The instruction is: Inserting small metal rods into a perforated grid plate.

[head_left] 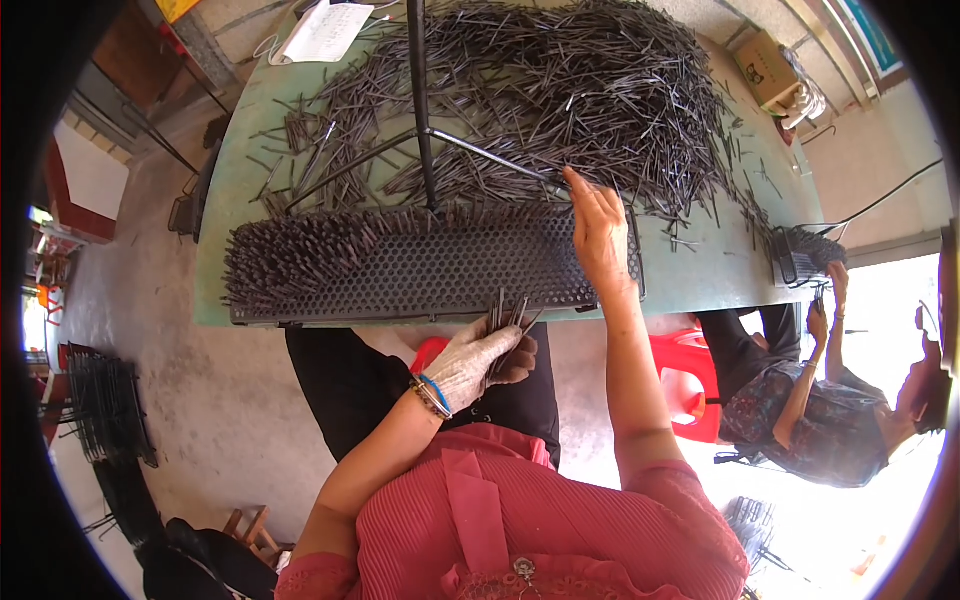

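A long black perforated brush head (440,262) lies along the near table edge, its left part and far edge thick with short dark upright bristles (285,262). My left hand (480,362), in a pale work glove, is closed round a small bunch of dark bristle strips (508,312) just below the brush head's near edge. At the brush head's right end is my bare right hand (598,230), its fingers stretched away from me; I see nothing held in it. A black handle with braced metal rods (422,120) rises from the brush head's far side.
A large heap of loose dark strips (620,90) covers the far part of the green table (690,270). White paper (322,32) lies at the back left, a cardboard box (766,72) at the back right. Another person (815,410) works at right on a smaller brush (805,255), near a red stool (688,385).
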Tool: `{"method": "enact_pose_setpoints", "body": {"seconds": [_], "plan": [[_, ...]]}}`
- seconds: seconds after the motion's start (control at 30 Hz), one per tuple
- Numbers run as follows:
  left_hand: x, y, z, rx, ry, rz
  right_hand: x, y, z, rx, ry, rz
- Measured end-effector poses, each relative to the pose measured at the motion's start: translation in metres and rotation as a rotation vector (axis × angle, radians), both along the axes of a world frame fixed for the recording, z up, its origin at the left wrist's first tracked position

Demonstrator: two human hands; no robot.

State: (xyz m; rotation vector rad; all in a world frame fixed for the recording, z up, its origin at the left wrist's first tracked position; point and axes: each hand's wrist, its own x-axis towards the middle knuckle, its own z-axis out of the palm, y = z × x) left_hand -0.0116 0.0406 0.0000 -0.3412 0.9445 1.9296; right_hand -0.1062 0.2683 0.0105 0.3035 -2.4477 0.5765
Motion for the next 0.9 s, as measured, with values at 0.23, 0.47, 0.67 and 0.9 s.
{"method": "enact_pose_setpoints", "body": {"seconds": [0.23,0.47,0.67,0.9], "plan": [[0.001,-0.001,-0.002,0.038,0.023,-0.064,0.002,-0.005,0.002,0.144,0.120,0.014],[0.000,0.000,0.003,0.042,-0.039,-0.008,0.003,-0.002,-0.005,0.058,0.072,-0.081],[0.002,-0.001,-0.003,0.084,0.047,0.057,0.041,-0.020,0.014,-0.424,-0.164,-0.092],[0.001,0.004,0.010,0.012,0.191,0.068,0.080,-0.046,0.007,-0.843,-0.805,0.192]]}}
